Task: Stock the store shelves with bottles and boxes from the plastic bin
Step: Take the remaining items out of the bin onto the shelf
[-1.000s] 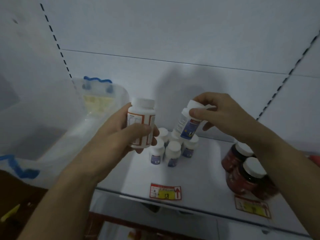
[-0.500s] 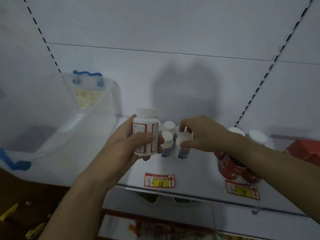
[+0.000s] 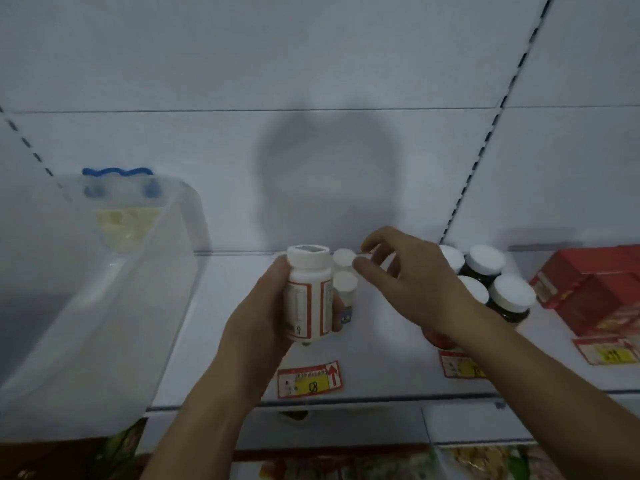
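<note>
Since the earlier frame, the right hand (image 3: 412, 282) is no longer gripping the small bottle it was setting down; it is now hovering over the cluster of small bottles (image 3: 344, 271) with its fingers loosely spread and bent, holding nothing. Its thumb tip is lying just beside the cap of the rear small bottle, though whether it is actually touching the cap cannot be told. The view is also sitting closer to the shelf than before.

The left hand (image 3: 266, 306) is gripping the white bottle (image 3: 306, 296) with the red-bordered label, fingers curling round its body and the thumb lying along its left side. That bottle is standing upright in the hand, above the shelf (image 3: 381, 358), just left of the small bottles and partly covering them. Two white caps of the small bottles are showing between the two hands; any others are being hidden by the hands.

The bin (image 3: 114, 306), clear plastic with a blue handle clip at its far end, is resting at the left of the shelf, tilting toward the viewer. To the right of the right wrist, dark jars (image 3: 498, 285) with white lids are standing in a group, and red boxes (image 3: 588, 289) are lying further right. Price tags (image 3: 308, 379) are sticking along the shelf's front strip.
</note>
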The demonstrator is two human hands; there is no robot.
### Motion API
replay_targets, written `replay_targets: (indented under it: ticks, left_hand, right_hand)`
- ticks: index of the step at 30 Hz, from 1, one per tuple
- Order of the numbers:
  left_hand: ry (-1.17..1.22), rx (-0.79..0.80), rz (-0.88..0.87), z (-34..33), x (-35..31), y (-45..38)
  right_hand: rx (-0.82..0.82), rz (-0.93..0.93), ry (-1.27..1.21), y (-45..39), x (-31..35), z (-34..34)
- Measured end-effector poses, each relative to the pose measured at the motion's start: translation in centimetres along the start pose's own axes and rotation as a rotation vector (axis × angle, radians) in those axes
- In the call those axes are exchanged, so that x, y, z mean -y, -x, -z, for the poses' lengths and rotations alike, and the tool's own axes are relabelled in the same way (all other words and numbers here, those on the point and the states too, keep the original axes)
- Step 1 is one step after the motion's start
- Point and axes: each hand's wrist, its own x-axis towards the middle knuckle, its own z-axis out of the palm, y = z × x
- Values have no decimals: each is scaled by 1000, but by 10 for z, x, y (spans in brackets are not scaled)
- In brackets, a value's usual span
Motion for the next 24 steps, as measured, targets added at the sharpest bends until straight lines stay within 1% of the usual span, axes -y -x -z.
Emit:
replay_targets:
  ticks: [2, 3, 5, 7, 9, 12, 14, 16, 18, 21, 24]
  left_hand:
    - [-112, 127, -84, -18, 11, -11]
    - [-195, 188, -144, -30, 17, -16]
    - [-390, 305, -260, -62, 29, -21]
    - [-551, 445, -323, -101, 42, -19]
    - [-673, 532, -367, -142, 57, -12]
    - [-785, 586, -415, -202, 91, 1]
    - [-879, 618, -478, -245, 117, 7]
    - [-920, 667, -496, -292, 139, 12]
    - [-888, 748, -485, -341, 157, 19]
    - [-865, 851, -467, -401, 178, 23]
    - [-1021, 852, -542, -443, 198, 8]
  right_hand:
    - [-90, -64, -351, 24, 2, 20]
    - [-123, -73, -472, 40, 2, 30]
    - [-166, -79, -638, 76, -3, 49]
    - [-195, -104, -717, 112, -18, 68]
    - [-226, -149, -691, 147, -41, 88]
    - [-285, -250, -642, 201, -83, 125]
    - [-327, -328, -595, 238, -112, 152]
    - [-366, -377, -563, 272, -140, 181]
    - [-405, -398, -522, 302, -165, 213]
    - [-413, -389, -329, 335, -200, 268]
    - [-370, -399, -80, 339, -243, 328]
